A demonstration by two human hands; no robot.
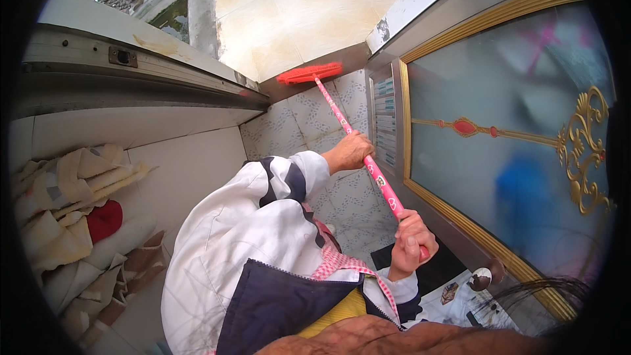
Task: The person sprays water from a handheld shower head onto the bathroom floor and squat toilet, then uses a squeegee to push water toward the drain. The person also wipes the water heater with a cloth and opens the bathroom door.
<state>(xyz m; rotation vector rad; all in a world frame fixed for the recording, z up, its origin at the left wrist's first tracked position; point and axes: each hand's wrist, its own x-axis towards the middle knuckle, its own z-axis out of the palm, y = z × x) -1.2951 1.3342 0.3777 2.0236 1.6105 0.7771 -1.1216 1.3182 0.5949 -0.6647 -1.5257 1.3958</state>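
Note:
A broom with a pink patterned handle (pixel 382 184) slants across the view, its red bristle head (pixel 309 73) low at the doorway threshold. Partway down the handle, my left hand (pixel 350 151) is closed round it. My right hand (pixel 414 242) grips the handle near its upper end, closer to my body. Beneath the broom lies a floor of pale tiles with a blue-grey pattern (pixel 309 118). Whether the bristles press on the floor or on the raised threshold edge, I cannot tell.
A glass door (pixel 480 79) with gold trim and a round knob (pixel 480 279) stands along the right. Folded cloths (pixel 79 177) and a small red item (pixel 104 221) are piled at the left. A metal door frame (pixel 158 69) borders the opening, with cream tiles (pixel 296 6) beyond.

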